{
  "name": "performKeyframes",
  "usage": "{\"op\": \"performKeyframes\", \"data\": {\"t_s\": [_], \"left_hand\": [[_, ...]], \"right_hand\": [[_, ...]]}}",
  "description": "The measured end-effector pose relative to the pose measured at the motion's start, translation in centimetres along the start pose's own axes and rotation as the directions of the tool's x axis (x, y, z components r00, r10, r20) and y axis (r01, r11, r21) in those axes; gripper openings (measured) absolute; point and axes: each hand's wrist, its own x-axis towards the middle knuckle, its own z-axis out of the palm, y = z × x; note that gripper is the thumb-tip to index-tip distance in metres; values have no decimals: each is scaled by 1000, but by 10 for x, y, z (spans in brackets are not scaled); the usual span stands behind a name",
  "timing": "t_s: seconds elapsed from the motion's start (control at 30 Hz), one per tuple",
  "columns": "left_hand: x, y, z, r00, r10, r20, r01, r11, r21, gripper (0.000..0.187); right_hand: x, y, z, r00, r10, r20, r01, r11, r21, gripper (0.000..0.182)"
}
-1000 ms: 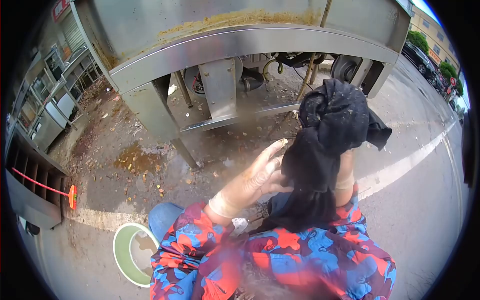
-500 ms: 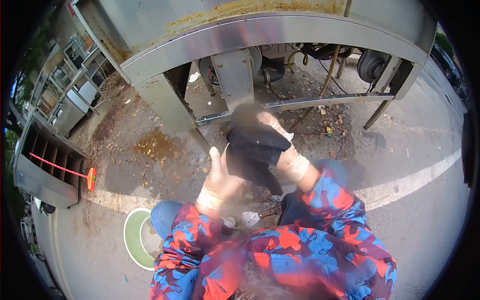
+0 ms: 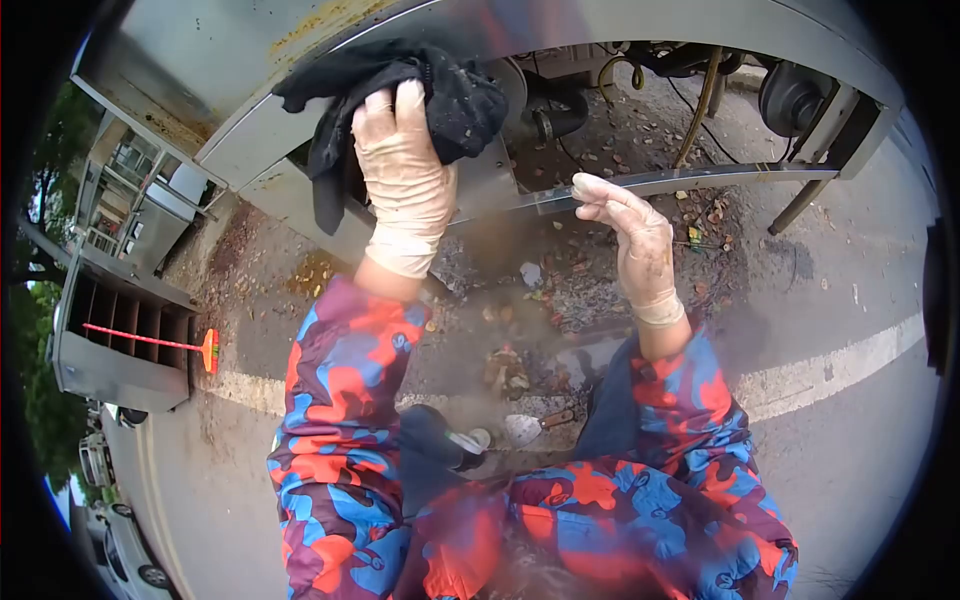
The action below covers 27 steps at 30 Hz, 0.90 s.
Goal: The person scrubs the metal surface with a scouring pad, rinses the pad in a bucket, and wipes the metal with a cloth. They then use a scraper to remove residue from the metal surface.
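Observation:
My left hand [image 3: 400,175], in a pale disposable glove, presses a bunched black cloth [image 3: 455,100] against the front panel of a stainless steel unit [image 3: 245,140]. Its fingers curl over the cloth, and a loose flap hangs down on the left. My right hand [image 3: 635,235], gloved as well, is raised near the unit's lower rail [image 3: 690,180]. Its fingers are stretched out and hold nothing. Dirt marks that glove's palm. Rusty-brown stains show along the unit's upper surface.
A scraper [image 3: 535,428] with a wooden handle lies on the ground between my feet. Fallen leaves litter the pavement under the unit, near a motor-like round part [image 3: 795,100]. To the left, a red-handled broom [image 3: 208,350] leans at a metal shelf cabinet [image 3: 125,350].
Both hands held the black cloth in front of me; now the right has let go. The left has carried the cloth up and left onto the unit's front. My view has shifted slightly.

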Motion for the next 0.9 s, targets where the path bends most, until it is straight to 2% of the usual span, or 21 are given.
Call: {"op": "performKeyframes", "data": {"t_s": [0.03,0.07,0.1,0.13,0.17,0.27,0.33,0.43,0.47,0.5,0.53,0.57,0.6,0.63,0.7,0.73,0.77,0.8,0.83,0.87,0.9], "left_hand": [[-9,-9,27,989,27,148,-60,973,221,64],[-28,-17,52,990,63,128,-99,948,302,62],[-40,-22,70,989,100,109,-134,914,383,60],[-41,-18,74,994,99,48,-110,930,350,56],[-44,-13,75,997,28,71,-52,928,369,55],[-59,-14,74,996,2,85,-34,925,378,56],[-59,-11,68,979,-3,204,-59,952,300,55],[-85,-9,70,969,-58,242,-3,969,246,50],[-98,-1,64,944,-28,330,-28,986,163,50],[-117,0,70,935,84,344,-130,985,111,47],[-126,20,62,878,-172,447,288,935,-206,44],[-188,-7,103,858,49,512,-204,946,251,39],[-158,11,83,828,-75,556,11,993,117,37],[-126,28,60,766,-175,618,231,973,-10,34],[-132,14,81,849,-217,482,351,914,-206,31],[-83,36,46,915,-198,351,286,932,-221,31],[-62,29,41,920,-255,297,371,812,-451,33],[-47,28,34,972,-218,88,235,876,-420,38],[-31,23,31,985,-169,-28,148,921,-360,46],[-19,19,38,975,-90,-204,49,979,-197,53],[-15,0,56,969,-196,-153,147,947,-287,54]], "right_hand": [[0,1,-1,999,10,37,-5,991,-133,31],[1,0,-2,997,19,76,2,964,-266,30],[0,-1,-1,994,11,111,19,962,-273,29],[-2,-3,-2,990,34,139,10,953,-302,28],[-4,-1,-3,985,59,164,-2,945,-328,27],[-10,4,-2,975,1,223,93,908,-409,27],[-12,5,-2,958,-88,272,211,860,-465,29],[-15,14,-7,965,-93,246,199,871,-449,29],[-15,11,-8,963,-101,251,208,868,-450,29],[-15,8,-8,964,-105,243,211,858,-469,29],[-17,6,-9,967,-108,232,211,848,-487,29],[-20,6,-11,966,-112,233,215,846,-487,29],[-18,8,-15,966,-125,227,227,830,-509,29],[-17,9,-18,967,-137,217,234,816,-529,28],[-18,13,-27,974,-129,184,207,832,-514,28],[-14,13,-31,981,-133,141,187,845,-502,27],[-10,11,-33,981,-143,135,192,844,-501,27],[-10,7,-34,994,-83,75,109,865,-490,27],[-14,6,-34,1000,-5,17,13,881,-474,26],[-11,10,-33,998,-52,26,58,885,-461,26],[-11,9,-33,997,-57,55,77,855,-514,26]]}}
